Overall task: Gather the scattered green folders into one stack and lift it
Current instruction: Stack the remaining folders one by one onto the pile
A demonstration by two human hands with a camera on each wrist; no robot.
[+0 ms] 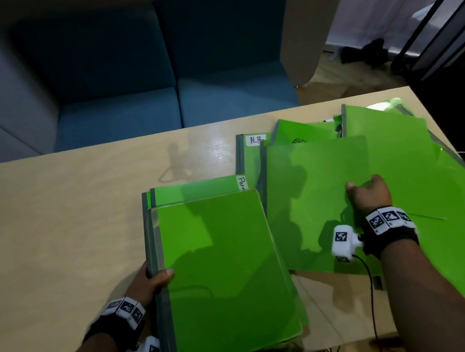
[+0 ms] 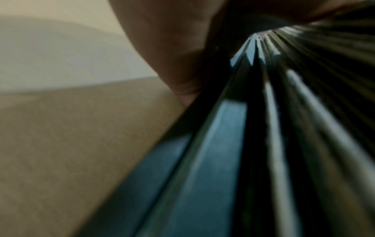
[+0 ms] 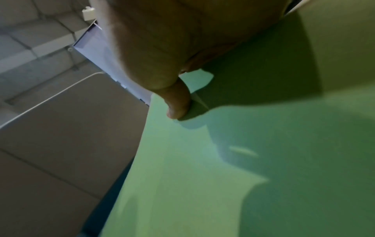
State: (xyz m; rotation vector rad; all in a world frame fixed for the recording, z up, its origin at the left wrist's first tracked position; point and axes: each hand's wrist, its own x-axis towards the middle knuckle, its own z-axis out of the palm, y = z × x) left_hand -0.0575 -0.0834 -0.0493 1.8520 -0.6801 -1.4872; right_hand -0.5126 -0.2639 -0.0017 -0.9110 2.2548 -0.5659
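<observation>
Left hand point(image 1: 148, 283) grips the stack of green folders point(image 1: 222, 274) at the tabletop's point(image 1: 64, 220) near edge; its wrist view shows several dark spines. Right hand point(image 1: 370, 195) pinches a loose green folder point(image 1: 316, 193) by the right edge.

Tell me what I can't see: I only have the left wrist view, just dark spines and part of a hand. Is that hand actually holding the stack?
Observer: Yes. In the head view the left hand grips the spine edge of the gathered stack, thumb on top of the cover.
Operator: Where is the other hand?
Observer: The right hand rests on a loose green folder to the right of the stack, fingers curled over its far edge.
Operator: Are all the folders collected?
Observer: No. Several scattered folders lie overlapping near the right end of the table.
</observation>
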